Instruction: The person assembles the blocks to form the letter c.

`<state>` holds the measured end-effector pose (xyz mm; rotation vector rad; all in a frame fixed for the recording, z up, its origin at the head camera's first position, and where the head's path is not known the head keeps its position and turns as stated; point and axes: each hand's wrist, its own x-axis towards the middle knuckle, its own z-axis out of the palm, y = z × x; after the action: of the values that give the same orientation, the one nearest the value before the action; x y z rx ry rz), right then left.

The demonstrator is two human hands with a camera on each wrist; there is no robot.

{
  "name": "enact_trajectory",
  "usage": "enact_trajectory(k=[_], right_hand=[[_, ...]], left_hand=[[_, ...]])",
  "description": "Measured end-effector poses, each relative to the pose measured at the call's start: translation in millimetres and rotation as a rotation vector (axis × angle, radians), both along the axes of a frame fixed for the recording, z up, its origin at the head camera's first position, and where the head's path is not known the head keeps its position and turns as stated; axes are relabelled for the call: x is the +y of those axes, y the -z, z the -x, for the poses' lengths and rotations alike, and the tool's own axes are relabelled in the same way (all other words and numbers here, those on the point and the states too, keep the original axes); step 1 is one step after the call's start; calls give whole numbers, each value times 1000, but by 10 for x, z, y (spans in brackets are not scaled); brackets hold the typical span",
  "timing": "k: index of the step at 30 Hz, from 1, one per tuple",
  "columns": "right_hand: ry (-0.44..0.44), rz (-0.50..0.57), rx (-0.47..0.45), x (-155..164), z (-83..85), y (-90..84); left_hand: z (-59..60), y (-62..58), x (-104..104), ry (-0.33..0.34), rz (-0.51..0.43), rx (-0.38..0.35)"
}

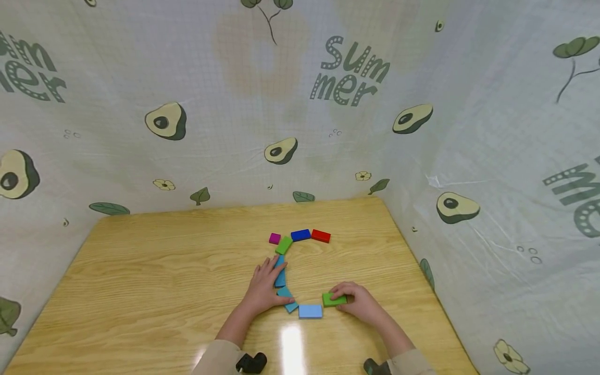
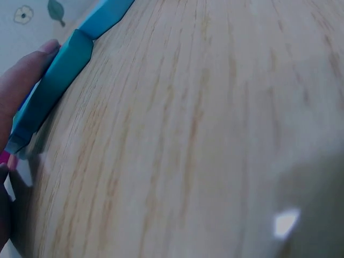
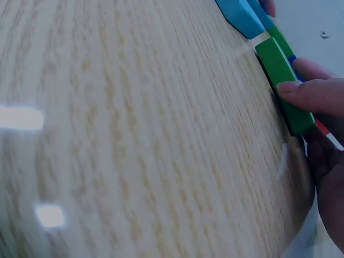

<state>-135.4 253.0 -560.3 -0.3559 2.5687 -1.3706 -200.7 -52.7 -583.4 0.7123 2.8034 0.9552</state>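
Wooden-looking blocks form an open curve on the table. My left hand [image 1: 262, 290] lies spread along its left side, fingers on a long blue block [image 1: 280, 279] and thumb on a teal block [image 1: 291, 308]. In the left wrist view, a fingertip rests against a teal block [image 2: 59, 80]. My right hand [image 1: 362, 303] pinches a green block [image 1: 329, 300] between thumb and fingers, just right of a light blue block [image 1: 310, 312]. The right wrist view shows the thumb on the long side of this green block [image 3: 277, 62].
Beyond the left hand, another green block [image 1: 284, 245], a dark blue block [image 1: 301, 235] and a red block [image 1: 321, 236] continue the curve. A small magenta block [image 1: 274, 238] sits just outside it. Patterned cloth [image 1: 225, 172] hangs behind and beside the wooden table [image 1: 164, 271].
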Motion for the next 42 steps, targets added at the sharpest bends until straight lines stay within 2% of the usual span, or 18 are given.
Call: enact_trajectory(k=[8,12,21,30,42], right_hand=[[-22,31,5,16,2,40],[6,63,4,-11,-23,26],[121,97,-26,-148,-111,-227],[172,95,-27,-88,-39,76],[153,68,-29,-72,-22,90]], left_hand=[[3,11,-8,5,-1,9],[4,25,-8,6,5,9],[-1,7,-3,7,-6,5],[3,16,-6,4,0,-6],[-2,16,-8,5,-1,-10]])
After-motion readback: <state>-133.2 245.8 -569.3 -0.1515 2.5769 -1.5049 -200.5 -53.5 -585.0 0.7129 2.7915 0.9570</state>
